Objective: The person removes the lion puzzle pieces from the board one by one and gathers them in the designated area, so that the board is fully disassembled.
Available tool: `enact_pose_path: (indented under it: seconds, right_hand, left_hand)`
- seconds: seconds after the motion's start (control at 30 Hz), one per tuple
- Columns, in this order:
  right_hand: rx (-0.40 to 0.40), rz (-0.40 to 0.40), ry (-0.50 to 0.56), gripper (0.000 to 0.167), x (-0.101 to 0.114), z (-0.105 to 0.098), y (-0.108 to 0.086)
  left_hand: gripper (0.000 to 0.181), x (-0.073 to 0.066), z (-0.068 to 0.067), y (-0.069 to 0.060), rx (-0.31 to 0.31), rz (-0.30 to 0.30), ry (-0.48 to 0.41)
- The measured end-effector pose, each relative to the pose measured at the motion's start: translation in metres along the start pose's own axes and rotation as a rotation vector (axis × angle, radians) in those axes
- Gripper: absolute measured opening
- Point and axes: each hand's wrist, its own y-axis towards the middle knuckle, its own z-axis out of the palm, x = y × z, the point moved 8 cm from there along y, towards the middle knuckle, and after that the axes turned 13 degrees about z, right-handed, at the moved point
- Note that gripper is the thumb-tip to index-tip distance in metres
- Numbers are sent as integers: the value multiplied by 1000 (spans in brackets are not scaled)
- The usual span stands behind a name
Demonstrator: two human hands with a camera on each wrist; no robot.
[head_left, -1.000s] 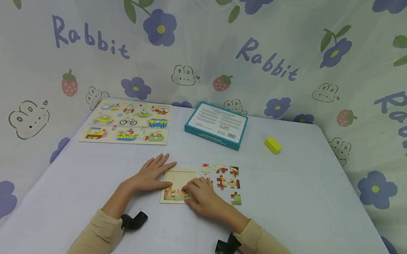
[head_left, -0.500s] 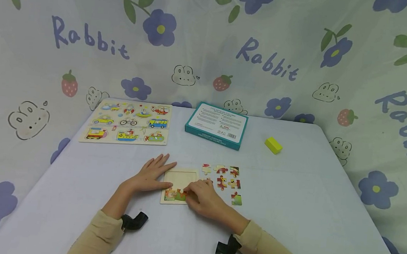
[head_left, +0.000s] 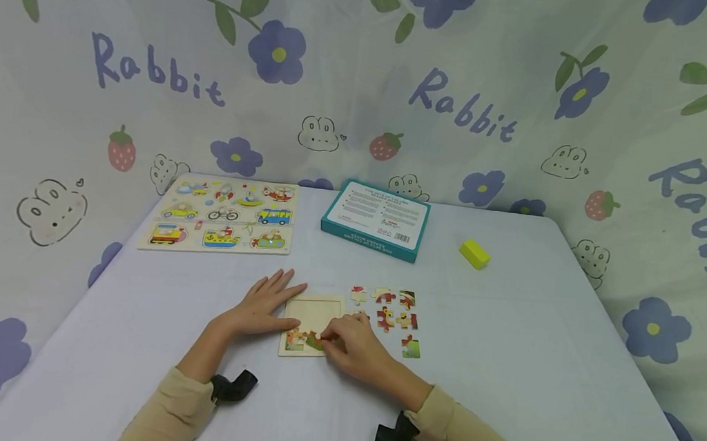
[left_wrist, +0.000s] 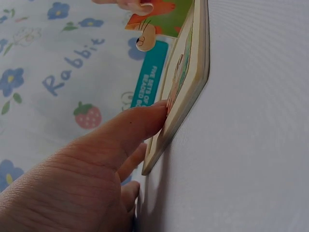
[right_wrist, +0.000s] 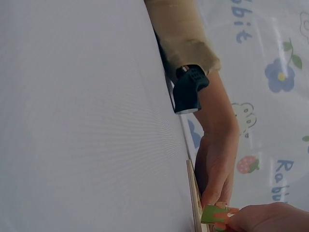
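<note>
A shallow wooden puzzle tray (head_left: 314,309) lies on the white cloth, with a picture piece (head_left: 294,340) in its near left corner. My right hand (head_left: 353,345) pinches a green-and-orange jigsaw piece (left_wrist: 166,21) by its edge. In the left wrist view this piece is tilted and raised over the tray's near part; whether an edge touches the tray I cannot tell. My left hand (head_left: 262,310) lies at the tray's left side with fingers spread, its thumb (left_wrist: 145,118) pressing on the rim. Right of the tray lie several loose jigsaw pieces (head_left: 386,318), one partly hidden by my right hand.
At the back left is a vehicle picture board (head_left: 219,217). A teal-edged box (head_left: 375,219) lies at the back middle, with a yellow block (head_left: 474,254) to its right. A printed curtain (head_left: 352,75) hangs behind the table.
My right hand has tipped the pinched jigsaw piece, which looked flatter over the tray before. My left hand has stayed in place on the tray's edge.
</note>
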Motion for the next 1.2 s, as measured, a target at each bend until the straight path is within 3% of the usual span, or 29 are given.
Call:
enact_pose_path:
  seconds: [0.33,0.7,1.1,1.2]
  right_hand:
    - [34,40,31,10,-2,0,2]
    - [53,89,71,9,-5,-16,9]
    - [77,16,75,11,-10,-35,10]
    - [78,36,72,11,-19,-41,7]
  left_hand:
    - [74,0,-1,-1,-5,-6,8]
    - [74,3,1,0,6,-10,9]
    - [75,5,5,0,14,-7,15]
    - [76,4,4,0,17,-8,19]
